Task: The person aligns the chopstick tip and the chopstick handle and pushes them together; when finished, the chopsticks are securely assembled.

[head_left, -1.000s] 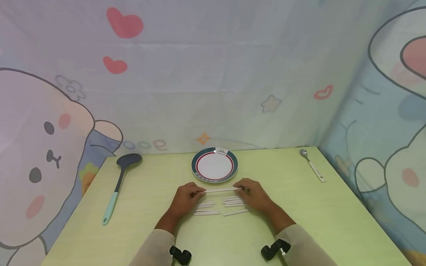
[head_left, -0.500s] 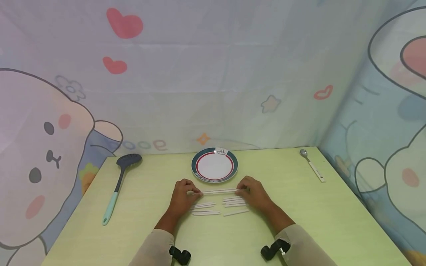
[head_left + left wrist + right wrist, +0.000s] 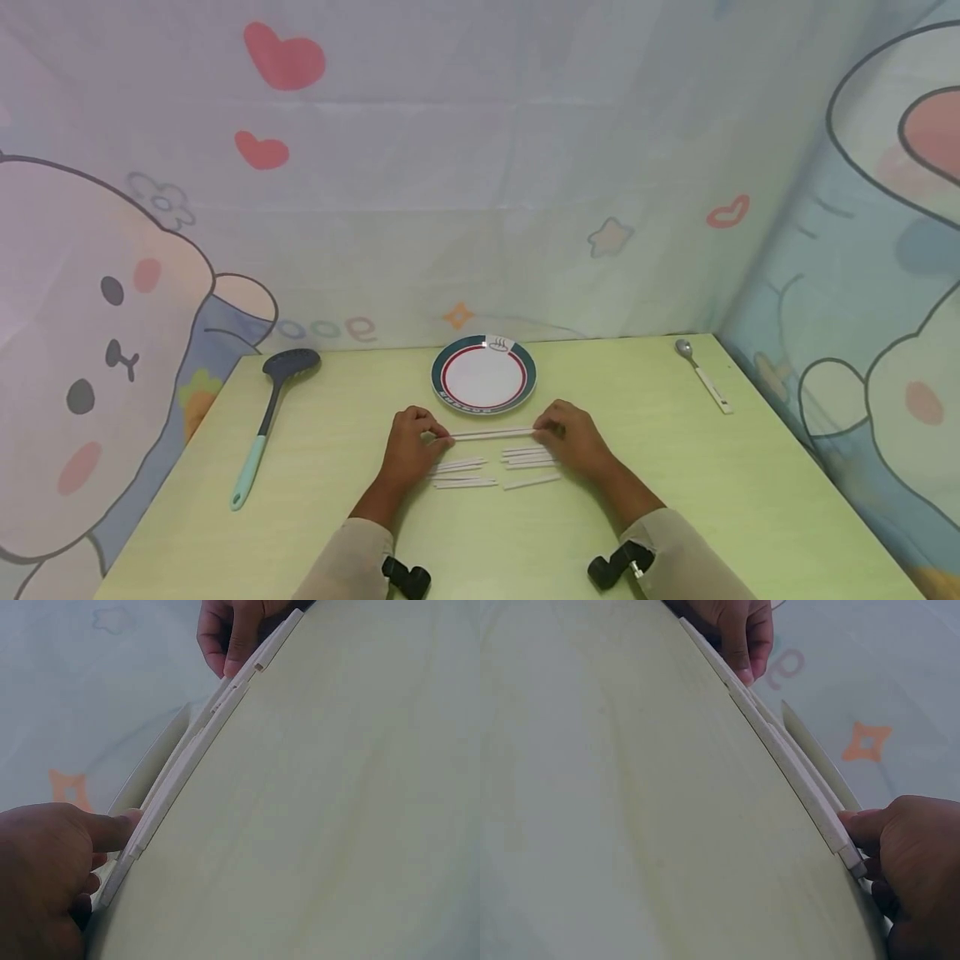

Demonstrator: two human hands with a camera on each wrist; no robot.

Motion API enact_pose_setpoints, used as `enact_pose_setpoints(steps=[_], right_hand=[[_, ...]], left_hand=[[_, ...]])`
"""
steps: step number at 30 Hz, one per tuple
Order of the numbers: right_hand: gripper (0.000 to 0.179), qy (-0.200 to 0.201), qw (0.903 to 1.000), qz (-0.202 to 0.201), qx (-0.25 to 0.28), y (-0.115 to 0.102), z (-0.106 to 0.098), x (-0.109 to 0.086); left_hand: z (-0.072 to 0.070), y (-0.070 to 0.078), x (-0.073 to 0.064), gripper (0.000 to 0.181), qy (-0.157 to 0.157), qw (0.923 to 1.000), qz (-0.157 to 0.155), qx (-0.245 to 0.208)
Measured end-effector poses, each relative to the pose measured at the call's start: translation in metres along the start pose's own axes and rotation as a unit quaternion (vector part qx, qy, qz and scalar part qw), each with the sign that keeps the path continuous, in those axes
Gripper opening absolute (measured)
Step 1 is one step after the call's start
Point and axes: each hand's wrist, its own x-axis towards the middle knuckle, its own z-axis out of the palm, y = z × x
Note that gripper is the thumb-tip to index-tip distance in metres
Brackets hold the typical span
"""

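Observation:
Thin white sticks (image 3: 492, 432) span crosswise between my hands, just in front of the plate; two parallel lengths show. My left hand (image 3: 410, 443) pinches their left end with thumb and fingers. At the right end, my right hand (image 3: 573, 435) pinches them the same way. More white sticks lie nearer me: a left group (image 3: 465, 486), partly behind my left hand, and a right group (image 3: 528, 458) beside my right hand. One slanted stick (image 3: 531, 482) lies apart below the right group. In both wrist views the sticks overlap, seen nearly edge-on, so which ones are pinched is unclear there.
A round plate (image 3: 438, 379) with a dark rim and red ring stands behind the hands. A slotted turner-like utensil (image 3: 264, 417) with a mint handle lies at the left. A white-handled spoon (image 3: 705, 379) lies far right on the yellow-green table (image 3: 750, 500). Printed cloth (image 3: 450, 167) hangs behind.
Both hands have shifted slightly outward, and my left fingers slid a little left. One stick line showed between the hands at first; two parallel lines show now. The other sticks stay put.

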Motion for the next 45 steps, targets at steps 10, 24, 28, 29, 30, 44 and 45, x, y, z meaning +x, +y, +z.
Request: enact_pose_setpoints(steps=[10, 24, 28, 29, 30, 44, 45], right_hand=[[0.011, 0.013, 0.9991, 0.029, 0.027, -0.001, 0.001, -0.001], [0.01, -0.017, 0.9996, 0.008, 0.019, -0.003, 0.001, 0.002], [0.011, -0.016, 0.9997, 0.014, 0.015, -0.002, 0.001, 0.001], [0.011, -0.016, 0.9997, 0.014, 0.015, -0.002, 0.001, 0.001], [0.011, -0.015, 0.9997, 0.012, 0.015, -0.001, 0.001, 0.001], [0.007, -0.025, 0.9997, 0.0, 0.007, -0.005, 0.0, 0.0], [0.007, -0.027, 0.9996, 0.0, 0.008, -0.005, 0.0, 0.0]], left_hand=[[0.001, 0.001, -0.002, 0.011, 0.01, 0.9998, 0.015, 0.001], [-0.004, -0.003, -0.012, 0.016, -0.043, 0.9991, 0.005, 0.003], [-0.005, 0.001, -0.011, 0.019, -0.046, 0.9989, -0.009, 0.0], [-0.006, 0.001, -0.011, 0.019, -0.045, 0.9989, -0.013, -0.002], [-0.006, 0.002, -0.011, 0.018, -0.045, 0.9989, -0.017, -0.003], [-0.007, 0.004, -0.013, 0.014, -0.053, 0.9984, -0.018, 0.005], [-0.007, 0.005, -0.014, 0.014, -0.055, 0.9984, -0.015, 0.005]])
